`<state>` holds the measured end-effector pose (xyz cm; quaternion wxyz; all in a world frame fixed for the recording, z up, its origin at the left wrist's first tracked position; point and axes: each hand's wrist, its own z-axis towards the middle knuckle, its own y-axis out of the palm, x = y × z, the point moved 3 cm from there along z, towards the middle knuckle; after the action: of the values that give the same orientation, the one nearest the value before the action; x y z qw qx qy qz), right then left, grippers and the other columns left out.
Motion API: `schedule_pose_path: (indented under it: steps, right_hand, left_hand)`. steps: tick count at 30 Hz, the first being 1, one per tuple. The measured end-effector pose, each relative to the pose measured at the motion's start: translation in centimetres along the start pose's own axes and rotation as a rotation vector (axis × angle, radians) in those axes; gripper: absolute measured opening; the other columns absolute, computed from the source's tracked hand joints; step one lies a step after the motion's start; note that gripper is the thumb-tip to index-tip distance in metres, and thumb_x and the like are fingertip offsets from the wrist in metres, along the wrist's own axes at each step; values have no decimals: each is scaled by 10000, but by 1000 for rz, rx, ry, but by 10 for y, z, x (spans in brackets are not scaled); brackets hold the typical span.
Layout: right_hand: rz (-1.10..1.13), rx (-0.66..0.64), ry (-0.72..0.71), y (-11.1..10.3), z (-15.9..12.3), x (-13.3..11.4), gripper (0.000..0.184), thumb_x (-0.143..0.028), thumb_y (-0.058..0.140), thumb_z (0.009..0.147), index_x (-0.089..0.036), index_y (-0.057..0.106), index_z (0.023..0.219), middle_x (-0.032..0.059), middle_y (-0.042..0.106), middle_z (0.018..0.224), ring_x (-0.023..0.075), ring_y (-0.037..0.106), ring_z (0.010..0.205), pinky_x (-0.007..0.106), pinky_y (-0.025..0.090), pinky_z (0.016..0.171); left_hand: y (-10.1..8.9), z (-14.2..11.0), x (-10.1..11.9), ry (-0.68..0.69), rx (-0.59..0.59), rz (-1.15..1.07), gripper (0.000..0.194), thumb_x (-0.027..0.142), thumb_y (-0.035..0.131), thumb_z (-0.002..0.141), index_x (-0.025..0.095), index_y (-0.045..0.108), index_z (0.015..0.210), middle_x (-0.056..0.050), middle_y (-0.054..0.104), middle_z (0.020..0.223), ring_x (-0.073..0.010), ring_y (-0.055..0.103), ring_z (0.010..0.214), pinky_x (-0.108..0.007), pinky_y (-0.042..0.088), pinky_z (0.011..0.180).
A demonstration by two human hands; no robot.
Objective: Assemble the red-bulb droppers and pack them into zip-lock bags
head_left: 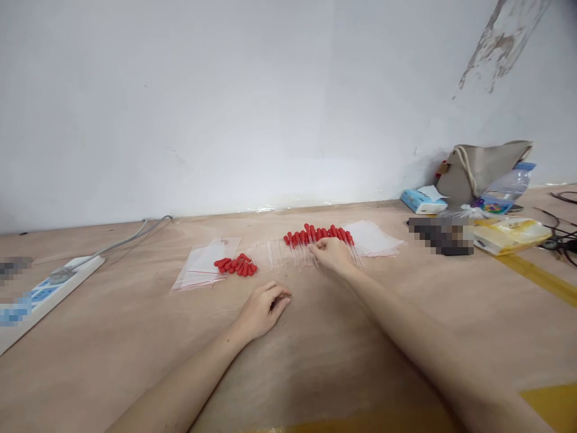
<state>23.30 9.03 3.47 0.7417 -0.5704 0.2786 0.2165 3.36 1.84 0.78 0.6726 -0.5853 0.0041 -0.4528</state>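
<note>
My right hand [333, 254] reaches into a row of droppers [296, 240] with red bulbs and thin clear tubes. Its thumb and fingertips are pinched together on a dropper among them, mostly hidden by the fingers. My left hand [264, 308] rests on the table, fingers loosely curled and thumb apart, with nothing visible in it. Beyond it lie a small pile of loose red rubber bulbs [235, 264] and a row of bare clear tubes [269, 255]. Clear zip bags [198, 264] are fanned out left of the bulbs, and more zip bags [372, 237] lie right of the droppers.
A white power strip [67, 285] with a grey cord lies at the left. Toward the back right are a tissue pack [424, 200], a grey bag [489, 171], a clear plastic jar [509, 186] and a yellow-white packet [511, 234]. Black cables [563, 240] lie at the right edge.
</note>
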Motion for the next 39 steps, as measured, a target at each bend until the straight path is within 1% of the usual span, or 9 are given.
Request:
schedule_pose_path:
  steps: [7,12,16,20,25,29,33,36,39]
  right_hand:
    - [-152,44,80,38,20,-17,222,-364,498,708,-214,613,591,8,646,676,175,570,723,364,276,804]
    - [-218,21,74,39,16,-13,259,-417,485,719,-206,615,646,20,647,697,187,576,741,383,255,804]
    - [-224,35,-28,38,10,-22,298,-451,442,758,-212,611,704,15,655,743,182,580,751,379,249,802]
    - [-305,-45,-113,52,9,-41,256,-376,430,787,-219,632,774,43,663,807,194,583,822,378,230,813]
    - [-414,-127,-45,73,16,-58,235,-281,455,780,-156,644,843,125,660,842,223,602,814,373,243,784]
    - [-427,-161,-25,82,23,-66,188,-190,481,745,-131,654,788,150,663,800,225,615,750,386,242,776]
    - [-435,-184,-39,83,22,-73,182,-131,463,736,-122,643,713,139,662,731,223,614,715,390,242,776]
    - [-431,-129,-74,72,12,-71,224,-163,401,796,-91,603,859,168,646,830,245,592,817,373,257,767]
    - [-385,2,-230,49,-6,-54,261,-217,328,853,-78,524,953,164,623,876,242,561,848,359,272,763]
  left_hand:
    - [1,-1,-4,-5,-20,2,149,226,467,832,183,595,895,-33,561,826,-130,532,727,-243,416,662]
    - [1,-1,-4,-1,-16,-12,152,232,466,832,181,598,885,-30,555,801,-126,525,701,-237,415,634]
    - [1,0,-2,16,-19,-23,146,213,468,825,182,591,896,-28,556,804,-126,523,692,-242,415,630]
    - [0,0,-2,26,-13,-29,134,196,476,818,180,588,890,-27,556,805,-126,528,700,-241,417,637]
    - [-1,-1,-1,13,-13,-24,141,203,474,822,177,594,890,-31,551,806,-128,530,701,-240,418,638]
    - [-1,0,-2,10,-10,-34,146,216,480,821,174,600,893,-32,555,815,-121,528,680,-236,420,631]
    - [1,-1,-1,17,-4,-30,153,227,480,823,175,605,895,-35,561,812,-127,527,679,-243,422,629]
    - [0,-3,2,7,13,-24,153,237,480,826,182,603,899,-34,563,809,-137,528,701,-254,425,647]
    - [-18,0,-2,-24,181,93,147,269,483,823,188,603,854,-36,572,817,-165,523,780,-299,410,739]
